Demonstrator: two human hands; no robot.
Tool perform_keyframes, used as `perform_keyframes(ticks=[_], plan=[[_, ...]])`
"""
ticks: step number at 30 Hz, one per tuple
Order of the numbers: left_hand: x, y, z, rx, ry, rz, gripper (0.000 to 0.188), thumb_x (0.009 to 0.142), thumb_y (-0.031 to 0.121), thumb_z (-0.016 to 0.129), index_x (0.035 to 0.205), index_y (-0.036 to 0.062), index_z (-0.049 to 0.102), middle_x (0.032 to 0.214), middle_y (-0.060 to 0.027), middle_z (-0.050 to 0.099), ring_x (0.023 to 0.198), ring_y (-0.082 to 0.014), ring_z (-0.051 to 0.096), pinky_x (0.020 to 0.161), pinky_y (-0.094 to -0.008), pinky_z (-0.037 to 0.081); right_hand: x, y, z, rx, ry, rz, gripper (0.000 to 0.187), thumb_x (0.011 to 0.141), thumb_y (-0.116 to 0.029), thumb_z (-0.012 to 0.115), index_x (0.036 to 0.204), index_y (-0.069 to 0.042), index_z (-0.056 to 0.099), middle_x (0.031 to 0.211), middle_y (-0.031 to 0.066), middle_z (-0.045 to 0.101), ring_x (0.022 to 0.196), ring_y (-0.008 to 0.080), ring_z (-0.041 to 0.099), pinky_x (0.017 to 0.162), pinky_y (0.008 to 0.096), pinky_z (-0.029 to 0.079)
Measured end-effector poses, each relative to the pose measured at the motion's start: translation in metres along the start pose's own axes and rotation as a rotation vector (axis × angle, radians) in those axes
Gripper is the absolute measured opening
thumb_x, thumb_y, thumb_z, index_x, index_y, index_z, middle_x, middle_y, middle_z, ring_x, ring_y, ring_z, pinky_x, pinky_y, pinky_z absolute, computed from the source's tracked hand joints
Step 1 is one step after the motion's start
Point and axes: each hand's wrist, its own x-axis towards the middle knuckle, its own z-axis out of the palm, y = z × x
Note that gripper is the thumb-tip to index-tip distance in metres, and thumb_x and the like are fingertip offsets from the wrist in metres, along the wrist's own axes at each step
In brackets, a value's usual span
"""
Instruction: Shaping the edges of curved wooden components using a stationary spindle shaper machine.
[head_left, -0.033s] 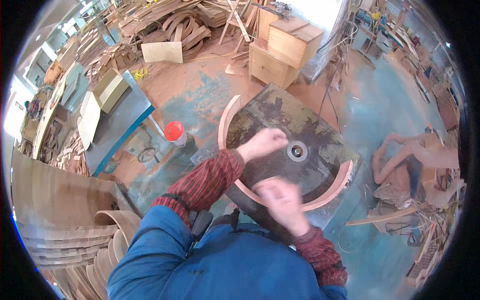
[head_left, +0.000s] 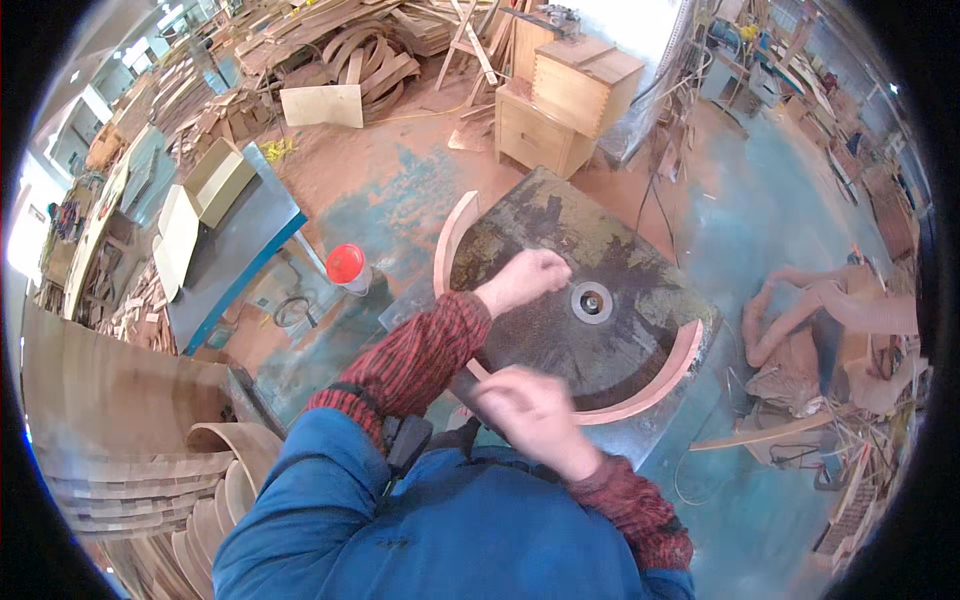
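Your left hand looks curled shut, nothing visible inside; can't tell if your blurry right hand is gripping. That curved wood strip half-circles the metal ring on the tabletop, probably steadied by its bend

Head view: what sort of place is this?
Probably a woodworking shop: a curved wooden strip rests on a dark tabletop, and more curved wooden pieces are heaped on the floor beyond.
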Motion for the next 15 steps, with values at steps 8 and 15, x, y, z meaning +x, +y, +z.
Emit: perform_keyframes(ticks=[8,15], plan=[[0.040,-0.052,-0.010,0.085,0.227,-0.250,0.031,0.092,0.029,0.068,0.089,-0.0014,0.074,0.083,-0.0140,0.073,0.078,-0.0209,0.071,0.070,-0.0356,0.055,0.027,-0.018,0.043,-0.136,0.003,-0.038,0.018,0.085,-0.014,0.077,0.093,-0.001,0.068,0.085,0.0099,0.063,0.078,0.0268,0.064,0.070,0.0375,0.052],[0.027,-0.069,-0.001,0.687,0.195,-0.179,0.029,0.088,0.034,0.068,0.098,0.0076,0.076,0.095,-0.0183,0.074,0.096,-0.0371,0.071,0.085,-0.0461,0.055,0.022,-0.012,0.055,0.084,-0.146,0.088,0.021,0.085,-0.017,0.077,0.097,-0.001,0.068,0.088,0.0079,0.065,0.084,0.0204,0.064,0.076,0.0337,0.051]])
